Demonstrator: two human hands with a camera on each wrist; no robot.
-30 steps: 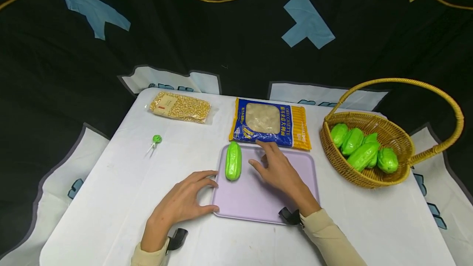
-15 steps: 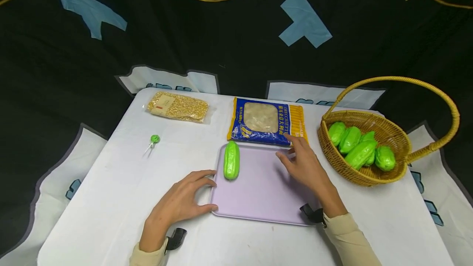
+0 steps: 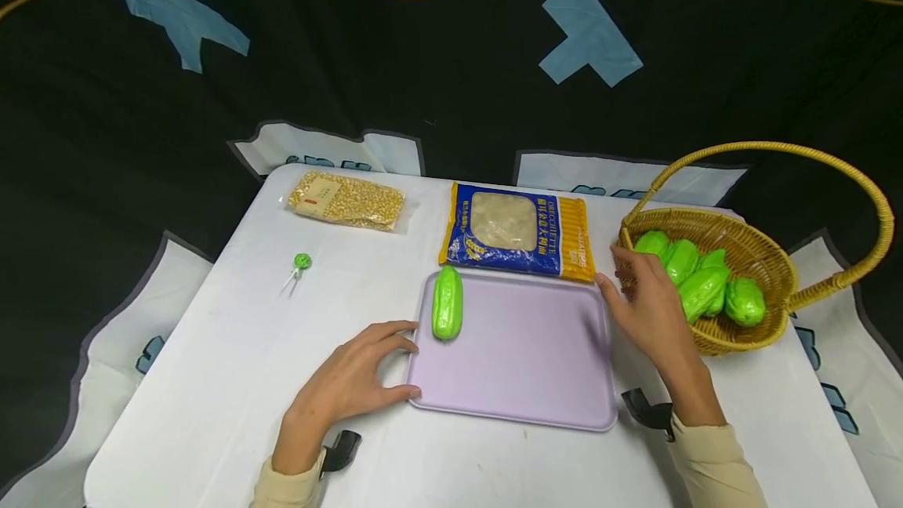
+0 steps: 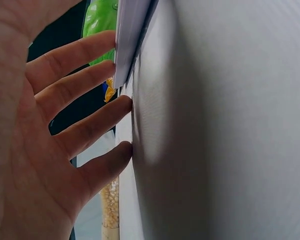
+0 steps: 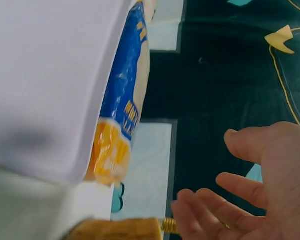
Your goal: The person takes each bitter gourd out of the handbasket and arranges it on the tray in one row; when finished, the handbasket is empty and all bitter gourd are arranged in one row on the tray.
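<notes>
A black cloth with blue patches [image 3: 596, 30] hangs behind the white table [image 3: 212, 382]. On the table sits a pale purple tray [image 3: 522, 359], a green vegetable [image 3: 447, 304] lying near its far left corner; a pasta bag [image 3: 504, 226] lies just behind. The left hand [image 3: 349, 376], fingers spread and empty, touches the tray's left edge. The right hand [image 3: 652, 308], relaxed and empty, is beside a wicker basket [image 3: 769, 257] of green vegetables [image 3: 703, 292].

There's ORECCHIETTE beside Chinese characters on the blue-and-yellow bag [image 3: 518, 230]! The label [image 3: 320, 194] on the corn packet [image 3: 363, 203] is illegible.
</notes>
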